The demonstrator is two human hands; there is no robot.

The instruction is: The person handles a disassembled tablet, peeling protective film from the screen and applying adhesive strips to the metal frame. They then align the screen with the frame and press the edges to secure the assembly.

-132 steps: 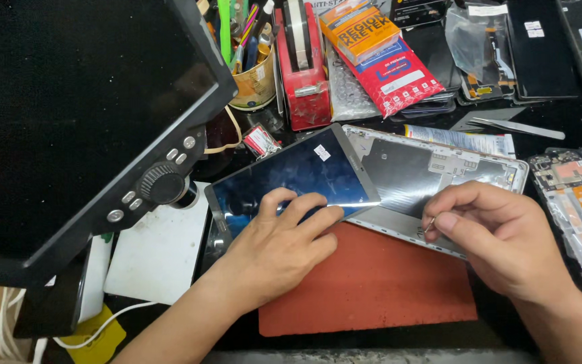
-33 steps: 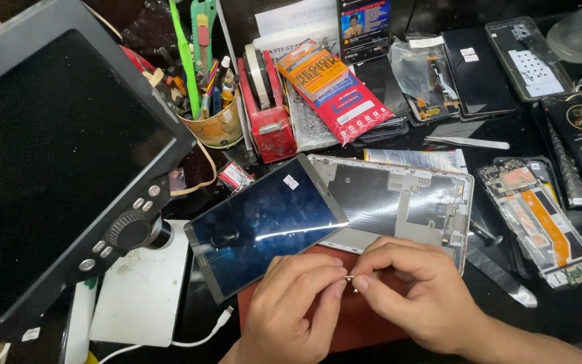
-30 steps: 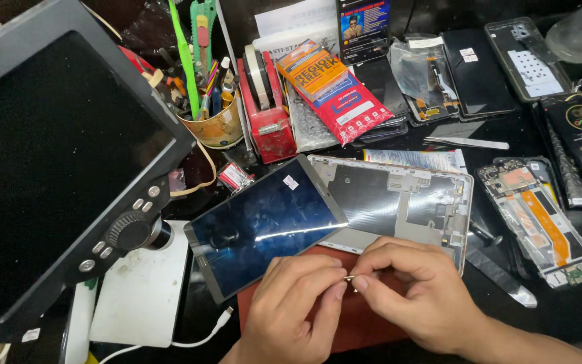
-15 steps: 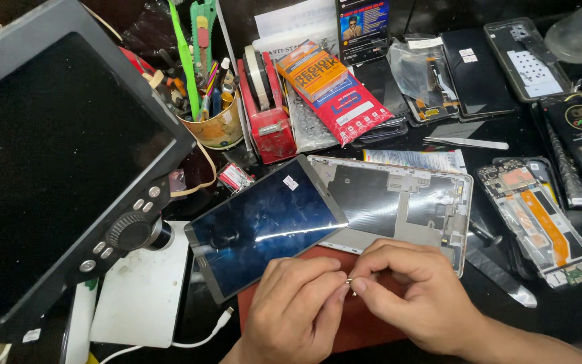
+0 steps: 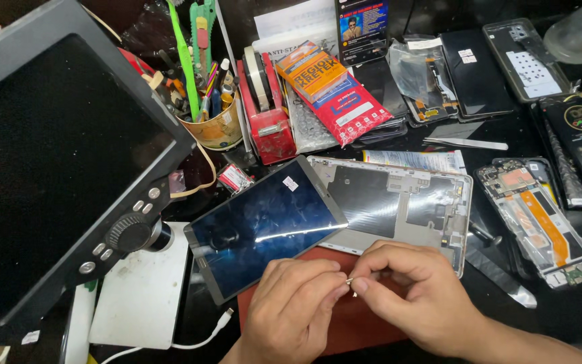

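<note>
1. Our left hand (image 5: 294, 313) and right hand (image 5: 415, 296) meet fingertip to fingertip low in the view, above a dull red rectangular mat (image 5: 365, 323).
2. Thumb and forefinger of each hand are pressed together, pinching a tiny pale metallic part (image 5: 350, 284) between them; it is too small for us to tell what it is.
3. Just behind our knuckles lies a dark blue glossy glass screen panel (image 5: 264, 226), tilted, its right edge overlapping a silver-grey metal device frame (image 5: 405, 202).
4. To the left stands a large black monitor with knobs (image 5: 55, 168), with a white base plate (image 5: 146, 290) under it.
5. Further back we see a red tape dispenser (image 5: 267, 111) and a tan cup full of tools (image 5: 217, 125).
6. An opened phone with an orange flex cable (image 5: 537, 219) lies to the right, well apart from our hands.
</note>
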